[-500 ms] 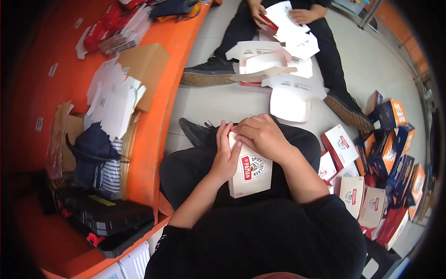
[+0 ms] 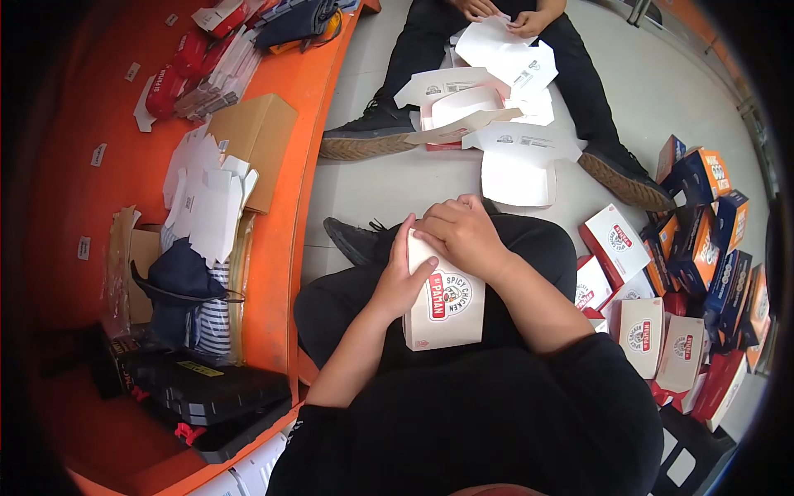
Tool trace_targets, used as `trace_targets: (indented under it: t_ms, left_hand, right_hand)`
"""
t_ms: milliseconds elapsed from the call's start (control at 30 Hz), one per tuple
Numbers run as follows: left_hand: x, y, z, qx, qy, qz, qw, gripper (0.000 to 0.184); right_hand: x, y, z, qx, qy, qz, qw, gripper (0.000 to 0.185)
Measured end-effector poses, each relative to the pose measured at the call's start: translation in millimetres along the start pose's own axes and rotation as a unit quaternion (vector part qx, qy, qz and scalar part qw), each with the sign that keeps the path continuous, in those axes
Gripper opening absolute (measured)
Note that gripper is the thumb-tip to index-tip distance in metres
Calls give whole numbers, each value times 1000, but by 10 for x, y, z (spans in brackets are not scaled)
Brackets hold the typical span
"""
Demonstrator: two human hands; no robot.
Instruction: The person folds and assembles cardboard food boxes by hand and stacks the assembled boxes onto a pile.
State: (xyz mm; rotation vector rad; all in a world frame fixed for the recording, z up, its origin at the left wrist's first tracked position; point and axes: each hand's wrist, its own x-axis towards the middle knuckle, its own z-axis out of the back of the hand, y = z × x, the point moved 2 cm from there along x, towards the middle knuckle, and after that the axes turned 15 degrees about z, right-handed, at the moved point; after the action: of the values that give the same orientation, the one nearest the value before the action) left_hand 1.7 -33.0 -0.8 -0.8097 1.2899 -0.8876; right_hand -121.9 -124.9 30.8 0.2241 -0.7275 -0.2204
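Note:
A white food box with a "Spicy Chicken" print rests on my lap, its printed face turned up toward me. My left hand grips its left side, with the thumb lying on the top face. Over the box's far end is my right hand, its fingers bent against the edge there. The far edge and the fingertips of my right hand are partly hidden. Further off on the floor lie unfolded white box blanks and a part-folded open box.
Another person's hands hold a white blank across from me. Folded boxes and dark blue-orange boxes are heaped at my right. The orange bench on my left bears a cardboard box and a black case.
The view has shifted slightly. My hands stay on the box, with only small finger movement at its far end. The other person's hands have moved a little on their blank.

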Motion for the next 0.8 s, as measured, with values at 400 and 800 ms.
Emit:
trace_targets:
  t_ms: [400,800]
  left_hand:
    - [-94,-45,10,57,-25,-17,998,79]
    - [-239,-357,821,-383,-263,-186,866,64]
  right_hand:
    - [-36,37,-36,-34,2,-33,999,11]
    - [-1,291,-269,593,-70,-224,770,95]
